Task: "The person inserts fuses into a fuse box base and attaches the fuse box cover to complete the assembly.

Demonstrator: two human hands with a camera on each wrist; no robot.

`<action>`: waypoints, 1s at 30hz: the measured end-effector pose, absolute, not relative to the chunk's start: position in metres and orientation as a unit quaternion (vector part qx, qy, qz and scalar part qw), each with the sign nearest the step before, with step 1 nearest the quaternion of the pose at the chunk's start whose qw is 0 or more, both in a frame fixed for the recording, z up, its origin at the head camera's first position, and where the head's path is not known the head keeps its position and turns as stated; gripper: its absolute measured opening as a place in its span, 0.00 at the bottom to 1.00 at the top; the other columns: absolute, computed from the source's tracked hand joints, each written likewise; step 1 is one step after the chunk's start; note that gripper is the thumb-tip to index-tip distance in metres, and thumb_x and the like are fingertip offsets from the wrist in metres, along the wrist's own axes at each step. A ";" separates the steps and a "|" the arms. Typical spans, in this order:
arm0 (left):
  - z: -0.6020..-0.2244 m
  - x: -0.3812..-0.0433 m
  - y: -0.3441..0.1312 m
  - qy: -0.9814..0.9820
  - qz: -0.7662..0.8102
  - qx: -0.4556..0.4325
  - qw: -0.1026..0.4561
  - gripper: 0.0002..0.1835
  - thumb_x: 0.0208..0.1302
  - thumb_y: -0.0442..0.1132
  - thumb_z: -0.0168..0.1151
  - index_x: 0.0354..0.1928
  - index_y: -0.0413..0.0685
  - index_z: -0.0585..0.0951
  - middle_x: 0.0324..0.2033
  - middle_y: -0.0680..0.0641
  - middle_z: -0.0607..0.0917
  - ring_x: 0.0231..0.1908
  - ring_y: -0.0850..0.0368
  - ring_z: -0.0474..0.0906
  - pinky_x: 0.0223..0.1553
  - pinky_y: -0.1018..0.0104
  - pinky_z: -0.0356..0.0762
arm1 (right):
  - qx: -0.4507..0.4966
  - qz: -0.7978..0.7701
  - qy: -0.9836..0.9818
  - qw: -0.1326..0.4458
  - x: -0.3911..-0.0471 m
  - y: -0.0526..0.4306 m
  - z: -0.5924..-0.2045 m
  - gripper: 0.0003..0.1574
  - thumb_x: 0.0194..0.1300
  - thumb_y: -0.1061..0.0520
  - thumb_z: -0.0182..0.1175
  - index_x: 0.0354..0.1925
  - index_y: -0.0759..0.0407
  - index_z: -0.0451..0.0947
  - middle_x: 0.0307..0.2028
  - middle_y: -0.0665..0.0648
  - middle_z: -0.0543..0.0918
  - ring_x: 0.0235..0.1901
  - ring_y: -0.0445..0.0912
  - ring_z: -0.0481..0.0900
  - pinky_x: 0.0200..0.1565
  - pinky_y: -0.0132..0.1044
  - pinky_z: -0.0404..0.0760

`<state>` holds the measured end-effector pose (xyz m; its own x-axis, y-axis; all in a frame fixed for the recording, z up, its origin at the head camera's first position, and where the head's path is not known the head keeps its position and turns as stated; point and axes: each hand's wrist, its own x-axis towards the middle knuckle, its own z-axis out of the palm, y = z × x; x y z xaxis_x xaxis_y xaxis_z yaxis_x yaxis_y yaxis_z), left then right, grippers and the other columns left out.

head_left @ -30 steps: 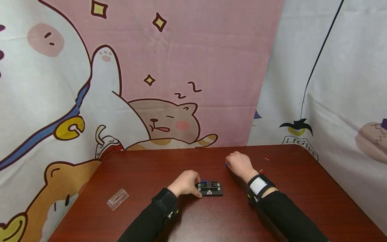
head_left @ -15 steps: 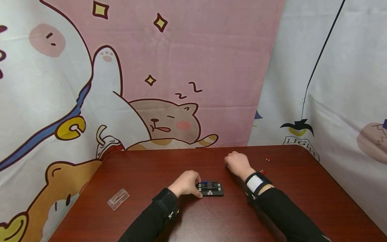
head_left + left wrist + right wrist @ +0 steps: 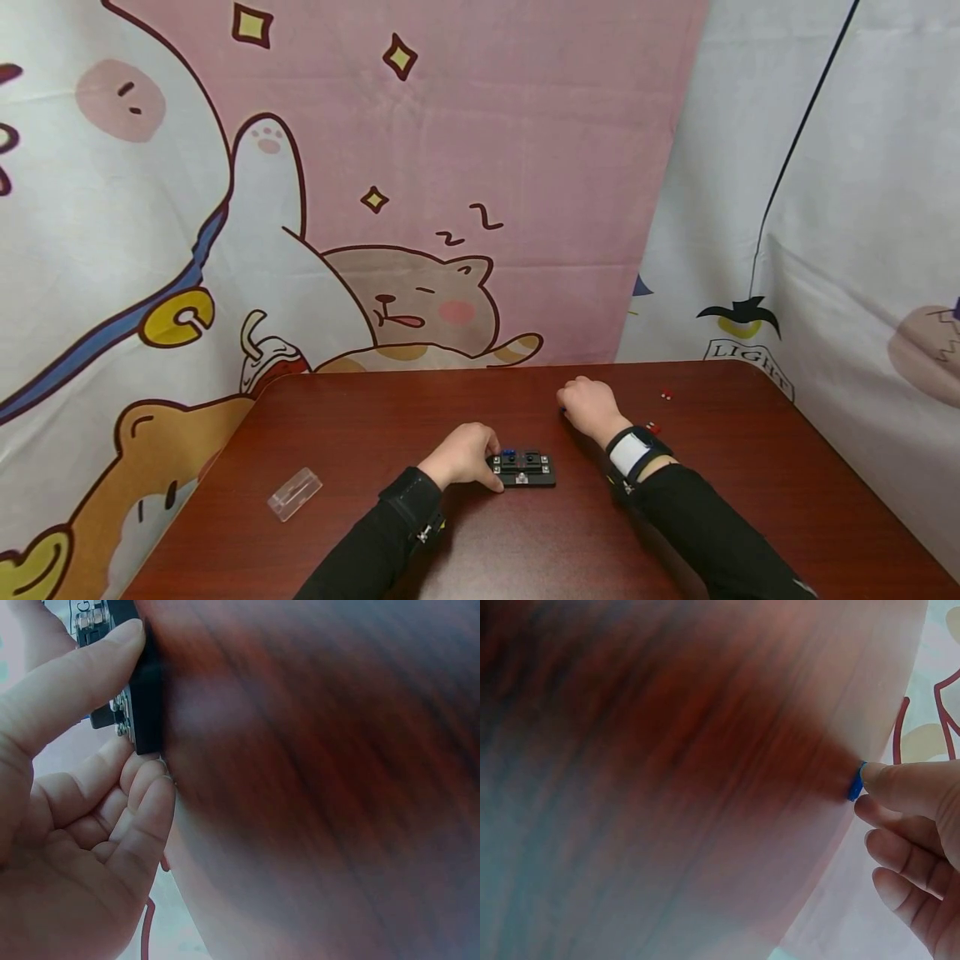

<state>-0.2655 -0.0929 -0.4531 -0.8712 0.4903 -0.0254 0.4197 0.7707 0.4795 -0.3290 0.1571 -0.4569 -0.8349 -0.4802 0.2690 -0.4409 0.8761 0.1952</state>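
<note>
My left hand (image 3: 462, 456) grips the left end of a black terminal block (image 3: 522, 469) on the table, thumb at the near side and fingers behind it. Metal screws and a small blue part (image 3: 509, 453) show on top of the block. In the left wrist view, the thumb lies across the block (image 3: 150, 705), and the other fingers curl at its edge. Farther back and to the right, my right hand (image 3: 592, 408) pinches a small blue piece (image 3: 856, 782) between thumb and forefinger, low at the tabletop. The fingers hide most of that piece in the head view.
A clear plastic cover (image 3: 295, 494) lies at the left of the brown table (image 3: 375, 408). Small red pieces lie beyond the right wrist: one (image 3: 654, 428) close beside it, another (image 3: 667, 394) farther back. A printed cloth (image 3: 562, 167) hangs behind the table.
My right hand has shifted slightly left, and less of the blue piece shows in the head view. The left hand keeps its hold on the terminal block.
</note>
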 end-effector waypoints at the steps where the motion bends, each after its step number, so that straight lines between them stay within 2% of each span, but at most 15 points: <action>1: -0.453 -0.265 -0.093 0.938 0.236 0.243 0.075 0.24 0.35 0.44 0.86 0.35 0.46 0.84 0.30 0.55 0.81 0.31 0.62 0.74 0.39 0.65 0.75 | 0.239 -0.063 -0.957 0.153 -0.329 0.157 -0.457 0.06 0.55 0.58 0.74 0.28 0.52 0.84 0.26 0.51 0.81 0.31 0.49 0.79 0.30 0.43 0.80; 11: -0.451 -0.264 -0.093 0.938 0.240 0.239 0.076 0.23 0.36 0.44 0.86 0.35 0.45 0.84 0.30 0.55 0.81 0.30 0.62 0.73 0.38 0.65 0.75 | 0.242 -0.075 -0.956 0.150 -0.330 0.156 -0.457 0.05 0.56 0.58 0.74 0.29 0.53 0.84 0.26 0.52 0.81 0.31 0.49 0.78 0.31 0.43 0.81; 17: -0.451 -0.264 -0.093 0.938 0.240 0.237 0.077 0.24 0.35 0.44 0.86 0.35 0.45 0.84 0.30 0.55 0.81 0.31 0.61 0.73 0.38 0.64 0.74 | 0.243 -0.082 -0.954 0.156 -0.331 0.155 -0.459 0.03 0.59 0.60 0.70 0.29 0.55 0.85 0.25 0.53 0.81 0.30 0.49 0.78 0.31 0.43 0.81; 30: -0.452 -0.264 -0.093 0.939 0.240 0.235 0.077 0.24 0.35 0.44 0.86 0.35 0.45 0.84 0.30 0.54 0.81 0.31 0.61 0.73 0.38 0.64 0.74 | 0.250 -0.103 -0.949 0.162 -0.331 0.151 -0.457 0.08 0.60 0.65 0.68 0.27 0.54 0.85 0.24 0.52 0.82 0.29 0.49 0.78 0.32 0.43 0.80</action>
